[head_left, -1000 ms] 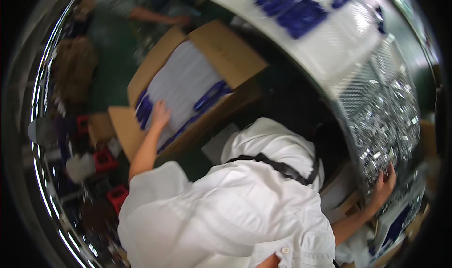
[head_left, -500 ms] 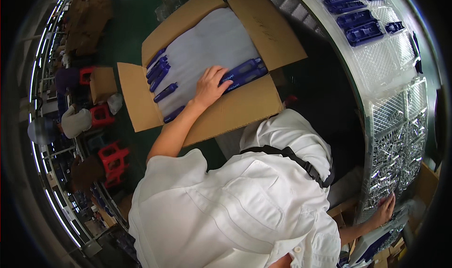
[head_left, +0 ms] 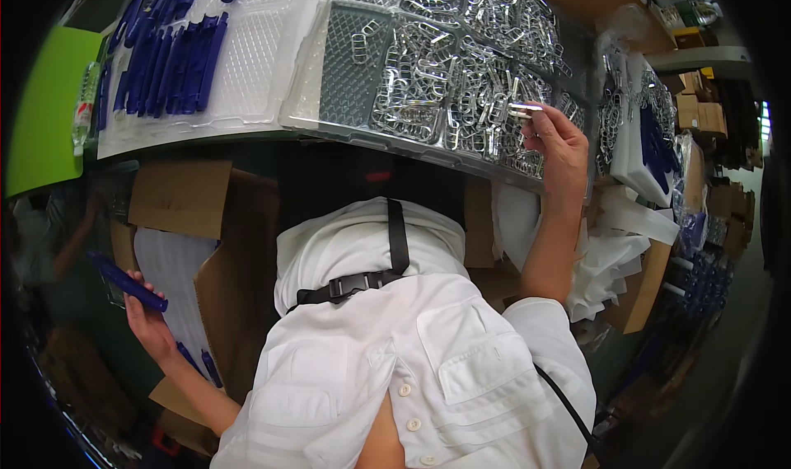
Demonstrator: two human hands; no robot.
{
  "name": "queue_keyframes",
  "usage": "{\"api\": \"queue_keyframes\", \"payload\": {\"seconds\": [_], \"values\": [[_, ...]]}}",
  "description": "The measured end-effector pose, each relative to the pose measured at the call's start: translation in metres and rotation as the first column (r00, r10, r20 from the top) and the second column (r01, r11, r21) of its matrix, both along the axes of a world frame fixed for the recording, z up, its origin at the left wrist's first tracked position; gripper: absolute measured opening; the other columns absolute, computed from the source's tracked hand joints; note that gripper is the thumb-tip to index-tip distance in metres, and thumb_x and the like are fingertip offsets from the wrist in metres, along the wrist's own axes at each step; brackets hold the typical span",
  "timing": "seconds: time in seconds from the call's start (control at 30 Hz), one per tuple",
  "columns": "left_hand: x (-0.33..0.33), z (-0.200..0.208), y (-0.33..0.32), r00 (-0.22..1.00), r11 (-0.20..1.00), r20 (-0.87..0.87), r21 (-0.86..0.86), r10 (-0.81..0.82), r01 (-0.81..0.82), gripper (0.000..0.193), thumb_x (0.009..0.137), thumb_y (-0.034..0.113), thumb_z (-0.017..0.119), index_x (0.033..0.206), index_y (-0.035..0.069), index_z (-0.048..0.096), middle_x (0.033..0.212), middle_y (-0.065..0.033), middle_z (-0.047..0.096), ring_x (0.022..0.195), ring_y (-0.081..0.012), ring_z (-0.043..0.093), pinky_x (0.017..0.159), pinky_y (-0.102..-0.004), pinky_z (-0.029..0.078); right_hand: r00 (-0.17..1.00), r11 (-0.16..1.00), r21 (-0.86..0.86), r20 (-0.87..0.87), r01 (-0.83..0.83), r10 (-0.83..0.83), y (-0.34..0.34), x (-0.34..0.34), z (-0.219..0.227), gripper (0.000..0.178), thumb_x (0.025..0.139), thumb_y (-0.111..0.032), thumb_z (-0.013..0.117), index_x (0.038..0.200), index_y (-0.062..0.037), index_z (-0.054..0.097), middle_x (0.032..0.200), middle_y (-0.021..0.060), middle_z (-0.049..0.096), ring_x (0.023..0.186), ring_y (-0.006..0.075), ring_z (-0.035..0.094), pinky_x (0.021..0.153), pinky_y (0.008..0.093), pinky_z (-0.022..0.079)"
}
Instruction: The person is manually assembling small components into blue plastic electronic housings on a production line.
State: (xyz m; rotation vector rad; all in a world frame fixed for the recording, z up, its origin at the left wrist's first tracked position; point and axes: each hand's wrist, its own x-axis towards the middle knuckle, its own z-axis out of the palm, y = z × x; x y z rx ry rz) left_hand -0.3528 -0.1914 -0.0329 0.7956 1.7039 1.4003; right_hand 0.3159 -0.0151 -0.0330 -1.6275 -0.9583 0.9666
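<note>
Out at the left, my left hand [head_left: 150, 327] is closed round a long dark blue plastic housing [head_left: 125, 279] and holds it above an open cardboard box [head_left: 181, 195]. White foam sheet [head_left: 171, 263] lines that box, with a few blue pieces [head_left: 208, 366] lying on it. My right hand [head_left: 563, 146] hovers over a clear compartment tray [head_left: 350, 73] heaped with shiny bent metal clips [head_left: 412, 82]. Between its thumb and fingers is a narrow shiny metal clip [head_left: 524, 110]; its full shape is partly hidden by the fingers.
Dark blue housings [head_left: 169, 69] lie in rows on a clear tray [head_left: 251, 65] at the back left, near a plastic bottle [head_left: 84, 106] and a green panel [head_left: 49, 98]. At right stand a white foam slab [head_left: 638, 160] and a box [head_left: 643, 292] with crumpled white wrapping [head_left: 610, 263].
The view has swung round to the right toward the trays. My left hand has lifted a blue housing up from the box. My right hand now pinches a metal clip above the tray.
</note>
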Motion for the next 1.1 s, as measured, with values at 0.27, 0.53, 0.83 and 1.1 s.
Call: {"api": "queue_keyframes", "payload": {"seconds": [0.27, 0.53, 0.83, 1.1], "values": [[0.158, 0.078, 0.19, 0.652, 0.757, 0.387, 0.378, -0.652, 0.533, 0.075, 0.103, 0.032, 0.051, 0.161, -0.005, 0.019, 0.112, -0.0118, 0.05, 0.081, -0.014, 0.052, 0.058, -0.0266, 0.052, 0.997, 0.972, 0.226, -0.053, 0.066, -0.056, -0.011, -0.007, 0.014, 0.024, 0.098, -0.005, 0.071, 0.12, 0.0005, 0.073, 0.096, 0.0052, 0.074, 0.08, 0.0088, 0.067, 0.071, 0.0219, 0.055], [0.388, 0.071, 0.221, 0.142, 0.243, 0.38, 0.232, -0.914, 0.942, 0.054, 0.11, 0.041, 0.043, 0.146, 0.001, 0.05, 0.096, -0.0074, 0.068, 0.072, -0.008, 0.062, 0.056, -0.0219, 0.052, 0.991, 0.872, 0.472, -0.033, 0.13, -0.13, -0.052, -0.044, 0.074, 0.024, 0.091, 0.004, 0.074, 0.115, 0.0036, 0.075, 0.1, 0.0066, 0.072, 0.082, 0.0099, 0.065, 0.076, 0.0223, 0.053], [0.422, 0.018, 0.164, 0.098, 0.28, 0.461, 0.345, -0.882, 0.896, 0.054, 0.102, 0.018, 0.051, 0.152, 0.001, 0.043, 0.101, -0.0092, 0.066, 0.074, -0.0095, 0.059, 0.061, -0.024, 0.048, 0.791, 0.881, 0.446, 0.591, -0.156, -0.159, -0.06, -0.057, 0.079, 0.015, 0.079, -0.003, 0.083, 0.093, -0.0042, 0.076, 0.138, 0.0169, 0.06, 0.123, 0.0325, 0.06, 0.098, 0.0422, 0.049], [0.411, 0.01, 0.161, 0.194, 0.302, 0.324, 0.327, -0.926, 0.896, 0.046, 0.102, 0.005, 0.044, 0.147, -0.001, 0.049, 0.098, -0.0069, 0.066, 0.069, -0.0068, 0.057, 0.059, -0.0226, 0.047, 0.75, 0.881, 0.389, 0.659, -0.269, -0.061, -0.047, -0.072, 0.072, 0.011, 0.079, 0.004, 0.078, 0.087, 0.0003, 0.071, 0.134, 0.0197, 0.063, 0.119, 0.0337, 0.064, 0.091, 0.0395, 0.053]]}}
